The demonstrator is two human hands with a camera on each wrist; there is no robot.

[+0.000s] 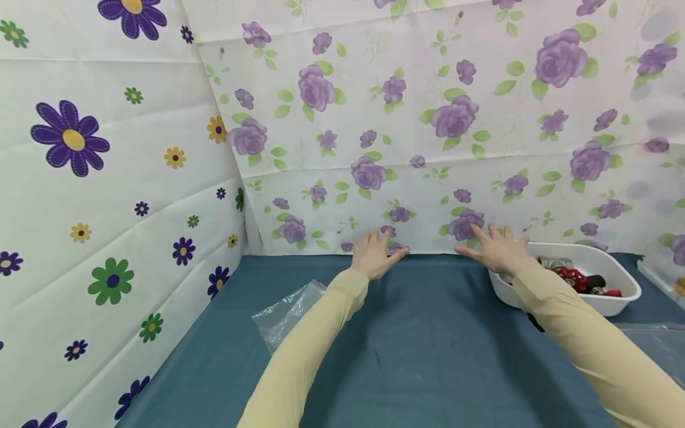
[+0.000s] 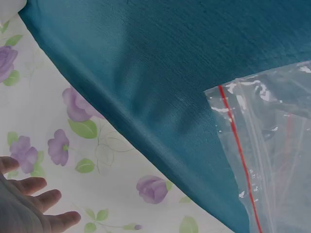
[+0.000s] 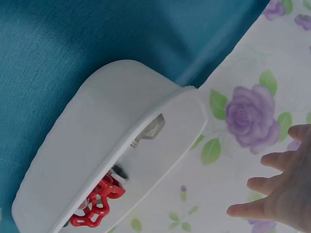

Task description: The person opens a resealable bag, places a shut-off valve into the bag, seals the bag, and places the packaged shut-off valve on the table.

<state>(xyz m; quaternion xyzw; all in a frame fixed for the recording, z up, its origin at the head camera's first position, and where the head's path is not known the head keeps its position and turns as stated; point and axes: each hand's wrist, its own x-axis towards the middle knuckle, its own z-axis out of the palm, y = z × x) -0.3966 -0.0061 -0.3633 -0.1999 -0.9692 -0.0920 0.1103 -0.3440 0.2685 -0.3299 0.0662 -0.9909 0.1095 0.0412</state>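
Note:
Both arms reach forward over a blue cloth [image 1: 417, 356] toward the flowered backdrop. My left hand [image 1: 371, 255] has its fingers spread and holds nothing; a clear plastic bag [image 1: 291, 312] lies near that forearm. In the left wrist view the bag [image 2: 262, 145] shows a red seal line. My right hand [image 1: 497, 249], fingers also spread, is raised beside a white tub [image 1: 621, 306] and grips nothing. Inside the tub are red valve handwheels [image 1: 571, 278] and metal fittings [image 1: 553, 263]. The right wrist view shows a red handwheel [image 3: 99, 201] at the tub's inner side.
A white sheet with purple roses [image 1: 369, 119] hangs behind the cloth's far edge. Another sheet with daisies [image 1: 112, 279] closes off the left side. Clear plastic [image 1: 660, 351] lies at the right edge, and a small black item [image 1: 535, 323] shows beside the tub.

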